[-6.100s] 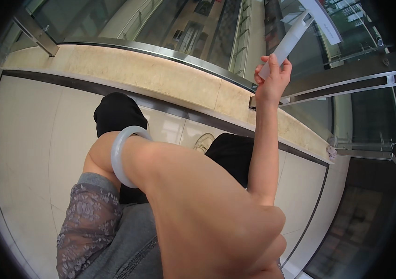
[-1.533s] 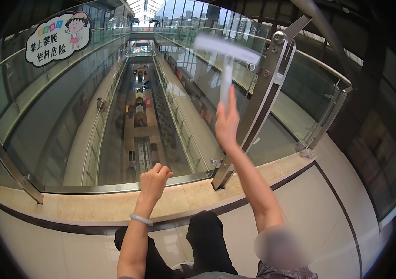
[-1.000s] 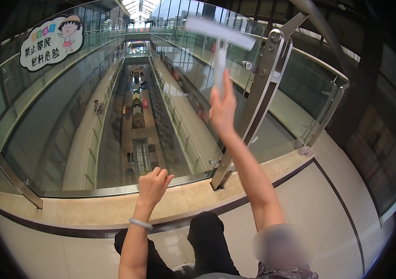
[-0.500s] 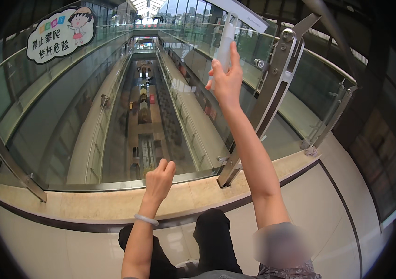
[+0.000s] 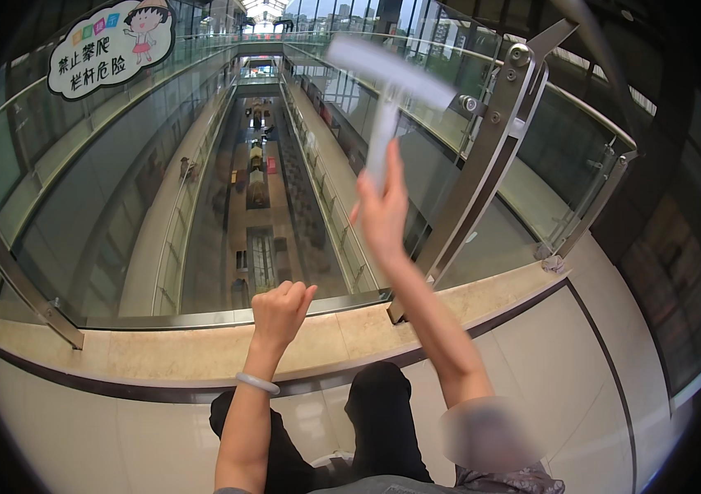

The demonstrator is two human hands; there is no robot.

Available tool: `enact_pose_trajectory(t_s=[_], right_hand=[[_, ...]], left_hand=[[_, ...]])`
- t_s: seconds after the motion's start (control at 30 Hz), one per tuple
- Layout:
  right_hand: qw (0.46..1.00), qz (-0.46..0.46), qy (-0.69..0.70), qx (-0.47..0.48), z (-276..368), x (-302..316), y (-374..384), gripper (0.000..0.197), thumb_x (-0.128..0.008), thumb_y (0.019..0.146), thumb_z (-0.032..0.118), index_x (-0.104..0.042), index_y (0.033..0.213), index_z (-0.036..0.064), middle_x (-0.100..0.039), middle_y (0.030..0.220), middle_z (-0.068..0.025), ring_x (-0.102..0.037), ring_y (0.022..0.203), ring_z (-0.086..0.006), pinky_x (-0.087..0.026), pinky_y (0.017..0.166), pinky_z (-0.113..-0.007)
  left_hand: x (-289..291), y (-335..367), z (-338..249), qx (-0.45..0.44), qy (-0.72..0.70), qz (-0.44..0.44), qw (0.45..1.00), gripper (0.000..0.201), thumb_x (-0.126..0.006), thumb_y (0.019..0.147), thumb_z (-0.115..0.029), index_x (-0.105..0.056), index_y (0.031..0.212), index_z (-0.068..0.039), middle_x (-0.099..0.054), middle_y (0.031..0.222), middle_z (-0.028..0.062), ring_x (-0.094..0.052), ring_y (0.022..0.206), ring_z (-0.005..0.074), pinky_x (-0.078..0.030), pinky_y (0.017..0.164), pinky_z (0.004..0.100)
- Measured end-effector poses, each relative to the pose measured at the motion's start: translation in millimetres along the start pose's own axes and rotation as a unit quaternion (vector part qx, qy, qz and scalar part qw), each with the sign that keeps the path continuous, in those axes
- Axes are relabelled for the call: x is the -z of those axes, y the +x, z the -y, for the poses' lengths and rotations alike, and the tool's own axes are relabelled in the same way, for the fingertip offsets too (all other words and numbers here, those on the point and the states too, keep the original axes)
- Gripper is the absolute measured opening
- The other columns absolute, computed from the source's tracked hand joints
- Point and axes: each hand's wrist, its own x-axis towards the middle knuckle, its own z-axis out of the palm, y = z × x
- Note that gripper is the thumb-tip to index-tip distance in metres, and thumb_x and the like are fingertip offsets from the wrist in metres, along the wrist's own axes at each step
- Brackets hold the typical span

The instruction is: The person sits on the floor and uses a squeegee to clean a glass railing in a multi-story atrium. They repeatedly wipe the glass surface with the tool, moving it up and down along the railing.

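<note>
A white squeegee with a wide flat head is held up before the glass railing panel, slightly blurred. My right hand is closed round its handle, with a finger stretched along it. The head slants down to the right, its right end near the metal post's clamp. Lower and to the left, my left hand is curled into a fist in front of the panel's bottom edge. Nothing sticks out of that fist, and its palm side is hidden. A pale bangle circles the left wrist.
A steel railing post stands right of the squeegee, another post at the left. A cloud-shaped sign is on the glass at upper left. Beyond the glass lies a deep atrium. A stone ledge runs along the railing's foot.
My right hand has come down and left with the squeegee, whose head is now lower and nearer the post's clamp. The left fist has shifted only slightly.
</note>
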Motion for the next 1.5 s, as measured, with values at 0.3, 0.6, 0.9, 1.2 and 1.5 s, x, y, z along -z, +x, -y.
enact_pose_trajectory(t_s=[0.3, 0.6, 0.9, 1.2, 1.5], right_hand=[[0.999, -0.008, -0.046, 0.007, -8.7, -23.0, -4.7, 0.069, -0.053, 0.091, 0.007, -0.019, 0.151, 0.0067, -0.063, 0.103, -0.0202, -0.057, 0.048, -0.0177, -0.049, 0.049, -0.032], [0.990, 0.062, -0.076, -0.101, -58.6, -19.2, -94.8, 0.072, -0.055, 0.090, 0.007, -0.017, 0.152, 0.0110, -0.058, 0.117, -0.0247, -0.060, 0.053, -0.0200, -0.050, 0.049, -0.033], [0.994, -0.047, 0.091, -0.037, 0.3, -31.0, 10.1, 0.073, -0.051, 0.093, 0.010, -0.009, 0.153, 0.0116, -0.054, 0.079, -0.0091, -0.056, 0.049, -0.0158, -0.046, 0.040, -0.030], [0.995, 0.022, 0.033, -0.088, -53.6, -42.5, -126.2, 0.073, -0.050, 0.093, 0.009, -0.008, 0.152, 0.0084, -0.057, 0.096, -0.0124, -0.061, 0.068, -0.0172, -0.049, 0.051, -0.030], [0.936, -0.124, 0.252, -0.211, -5.4, -8.3, 2.3, 0.054, -0.046, 0.099, 0.020, -0.012, 0.141, 0.0166, -0.052, 0.089, -0.0113, -0.062, 0.062, -0.0254, -0.038, 0.036, -0.032]], left_hand=[[-0.7, -0.5, 4.8, 0.014, 0.003, 0.005, 1.000, 0.035, -0.070, 0.084, -0.024, -0.048, 0.062, -0.009, -0.047, 0.056, 0.0058, -0.049, 0.047, 0.0259, -0.035, 0.042, 0.0361], [0.8, 1.7, 6.4, 0.016, -0.007, -0.021, 1.000, 0.030, -0.065, 0.087, -0.018, -0.047, 0.066, -0.007, -0.046, 0.058, 0.0079, -0.048, 0.048, 0.0280, -0.035, 0.043, 0.0373], [2.8, 2.8, 8.1, 0.034, 0.003, -0.030, 0.999, 0.020, -0.060, 0.090, -0.013, -0.049, 0.074, -0.007, -0.049, 0.062, 0.0100, -0.050, 0.051, 0.0313, -0.038, 0.045, 0.0387], [8.2, 8.1, 8.4, 0.068, -0.011, -0.062, 0.996, 0.016, -0.058, 0.089, -0.010, -0.050, 0.076, -0.007, -0.051, 0.065, 0.0092, -0.052, 0.051, 0.0296, -0.040, 0.046, 0.0388], [10.7, 3.3, 12.7, 0.019, 0.019, -0.073, 0.997, 0.022, -0.068, 0.076, -0.007, -0.050, 0.064, -0.007, -0.051, 0.070, 0.0048, -0.053, 0.052, 0.0219, -0.040, 0.044, 0.0345]])
